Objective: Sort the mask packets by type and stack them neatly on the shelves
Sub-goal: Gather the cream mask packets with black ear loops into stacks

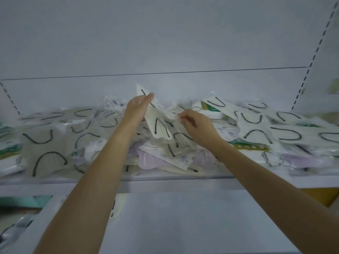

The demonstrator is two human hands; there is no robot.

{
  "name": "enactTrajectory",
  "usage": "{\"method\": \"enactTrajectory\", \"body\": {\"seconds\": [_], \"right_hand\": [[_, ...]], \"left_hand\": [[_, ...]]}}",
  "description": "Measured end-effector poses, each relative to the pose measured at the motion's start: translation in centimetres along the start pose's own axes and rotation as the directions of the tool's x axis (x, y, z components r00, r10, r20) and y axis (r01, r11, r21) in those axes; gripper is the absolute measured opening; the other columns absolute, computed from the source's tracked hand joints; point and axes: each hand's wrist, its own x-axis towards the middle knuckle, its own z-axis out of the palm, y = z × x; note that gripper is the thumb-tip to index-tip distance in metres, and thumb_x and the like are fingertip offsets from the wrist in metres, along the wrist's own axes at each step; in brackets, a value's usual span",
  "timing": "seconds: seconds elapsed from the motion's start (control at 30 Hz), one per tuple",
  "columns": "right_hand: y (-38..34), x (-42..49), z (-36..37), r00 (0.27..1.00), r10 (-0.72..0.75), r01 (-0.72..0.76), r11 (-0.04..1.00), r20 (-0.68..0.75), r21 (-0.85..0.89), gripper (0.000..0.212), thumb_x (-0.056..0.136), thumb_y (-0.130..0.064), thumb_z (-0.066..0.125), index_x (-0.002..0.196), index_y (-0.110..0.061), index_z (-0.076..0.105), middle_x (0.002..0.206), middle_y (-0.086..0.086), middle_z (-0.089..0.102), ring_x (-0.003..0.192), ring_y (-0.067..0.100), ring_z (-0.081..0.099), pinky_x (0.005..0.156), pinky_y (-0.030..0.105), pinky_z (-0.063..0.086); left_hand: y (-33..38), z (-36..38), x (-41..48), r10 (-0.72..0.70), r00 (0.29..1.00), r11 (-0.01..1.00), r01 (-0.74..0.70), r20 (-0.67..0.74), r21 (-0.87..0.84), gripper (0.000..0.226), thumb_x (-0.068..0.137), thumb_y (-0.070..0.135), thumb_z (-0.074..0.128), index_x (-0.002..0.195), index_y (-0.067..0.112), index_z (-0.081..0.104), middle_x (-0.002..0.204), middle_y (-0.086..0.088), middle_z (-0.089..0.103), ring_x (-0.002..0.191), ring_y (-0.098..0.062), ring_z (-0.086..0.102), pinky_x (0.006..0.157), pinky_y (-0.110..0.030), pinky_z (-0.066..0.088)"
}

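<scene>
A jumbled heap of clear mask packets fills the white shelf [165,177]. Most hold cream masks with black ear loops [256,132]; some grey-beige ones [45,143] lie at the left, and lilac ones [146,160] sit low in the middle. My left hand [137,109] holds a cream mask packet [157,123] tilted up above the heap, fingers along its upper edge. My right hand [196,123] pinches the clear edge of a packet beside it, fingers curled.
A lower white shelf [183,217] juts out beneath my forearms, with a few packets at its left end [115,208]. Slotted uprights [311,57] flank the bay. Green-labelled packets [253,146] lie at the right. The back panel [165,43] rises behind.
</scene>
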Motion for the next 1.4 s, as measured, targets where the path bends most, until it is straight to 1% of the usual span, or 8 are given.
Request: {"method": "enactTrajectory", "body": {"seconds": [0.3, 0.53, 0.8, 0.93, 1.07, 1.17, 1.3, 1.4], "right_hand": [[0.6, -2.7, -3.7, 0.993, -0.107, 0.111, 0.99, 0.054, -0.091, 0.026, 0.096, -0.018, 0.051, 0.12, -0.016, 0.061, 0.122, -0.01, 0.057, 0.112, 0.002, 0.05, 0.087, -0.002, 0.03], [3.3, -5.4, -9.5, 0.889, 0.453, -0.397, 0.681, -0.073, -0.616, 0.063, 0.085, -0.053, 0.056, 0.134, -0.014, 0.044, 0.137, 0.008, 0.046, 0.128, 0.029, 0.039, 0.101, 0.038, 0.034], [4.0, -6.9, -9.5, 0.869, 0.424, -0.49, 0.815, -0.256, -0.31, 0.034, 0.099, -0.031, 0.038, 0.095, -0.007, 0.062, 0.083, 0.009, 0.06, 0.082, 0.027, 0.055, 0.062, 0.031, 0.037], [1.6, -6.1, -7.6, 0.906, 0.301, -0.353, 0.925, -0.296, -0.14, 0.036, 0.1, -0.034, 0.037, 0.12, -0.016, 0.061, 0.11, 0.006, 0.067, 0.102, 0.022, 0.059, 0.094, 0.031, 0.041], [-1.2, -5.7, -4.6, 0.966, 0.249, -0.248, 0.969, 0.074, -0.023, 0.034, 0.099, -0.037, 0.036, 0.12, -0.025, 0.06, 0.108, -0.013, 0.062, 0.102, 0.008, 0.052, 0.079, 0.02, 0.038], [-0.4, -5.1, -5.1, 0.96, 0.281, -0.281, 0.96, -0.007, 0.008, 0.039, 0.099, -0.04, 0.036, 0.115, -0.014, 0.061, 0.114, -0.001, 0.064, 0.106, 0.015, 0.056, 0.083, 0.024, 0.041], [3.7, -4.9, -8.4, 0.843, 0.484, -0.523, 0.641, -0.232, -0.561, 0.055, 0.094, -0.047, 0.041, 0.139, -0.016, 0.037, 0.143, 0.012, 0.04, 0.133, 0.03, 0.033, 0.108, 0.044, 0.023], [5.8, -5.5, -9.8, 0.704, 0.672, -0.644, 0.467, -0.23, -0.606, 0.067, 0.092, -0.055, 0.037, 0.143, -0.014, 0.027, 0.146, 0.017, 0.034, 0.135, 0.036, 0.028, 0.112, 0.054, 0.017]], "left_hand": [[1.3, 2.6, -0.1, 0.102, 0.992, 0.995, -0.103, 0.08, 0.015, 0.06, 0.083, -0.006, 0.056, 0.137, 0.012, 0.042, 0.132, -0.009, 0.05, 0.115, -0.023, 0.053, 0.098, -0.039, 0.047], [0.9, 7.3, -1.7, 0.086, 0.983, 0.996, -0.089, 0.162, 0.012, 0.048, 0.086, -0.008, 0.043, 0.131, 0.008, 0.051, 0.136, -0.008, 0.049, 0.121, -0.021, 0.05, 0.105, -0.034, 0.041], [0.0, 10.6, -4.0, 0.046, 0.982, 0.994, -0.064, 0.183, 0.09, 0.048, 0.091, 0.0, 0.037, 0.137, 0.009, 0.045, 0.142, -0.006, 0.044, 0.127, -0.021, 0.045, 0.104, -0.028, 0.037], [0.5, 10.1, -4.5, 0.036, 0.975, 0.998, -0.046, 0.217, 0.038, 0.03, 0.095, 0.02, 0.046, 0.12, 0.009, 0.059, 0.124, -0.008, 0.059, 0.111, -0.02, 0.056, 0.093, -0.029, 0.04], [-0.2, 9.6, -4.6, 0.061, 0.969, 0.996, -0.075, 0.241, 0.05, 0.041, 0.089, 0.024, 0.06, 0.127, 0.014, 0.054, 0.123, 0.002, 0.054, 0.112, -0.015, 0.053, 0.102, -0.035, 0.042], [-1.1, 8.7, -4.3, 0.109, 0.978, 0.98, -0.135, 0.175, 0.143, 0.053, 0.087, 0.004, 0.055, 0.137, 0.013, 0.043, 0.139, -0.006, 0.044, 0.124, -0.022, 0.046, 0.104, -0.038, 0.041], [-1.4, 8.5, -4.0, 0.121, 0.982, 0.982, -0.14, 0.144, 0.124, 0.056, 0.087, -0.003, 0.046, 0.137, 0.02, 0.041, 0.142, -0.002, 0.039, 0.126, -0.017, 0.042, 0.094, -0.026, 0.04], [-1.4, 9.5, -4.1, 0.117, 0.977, 0.986, -0.135, 0.178, 0.095, 0.054, 0.086, -0.004, 0.044, 0.133, 0.022, 0.048, 0.143, 0.001, 0.039, 0.117, -0.01, 0.048, 0.082, -0.013, 0.04]]}}
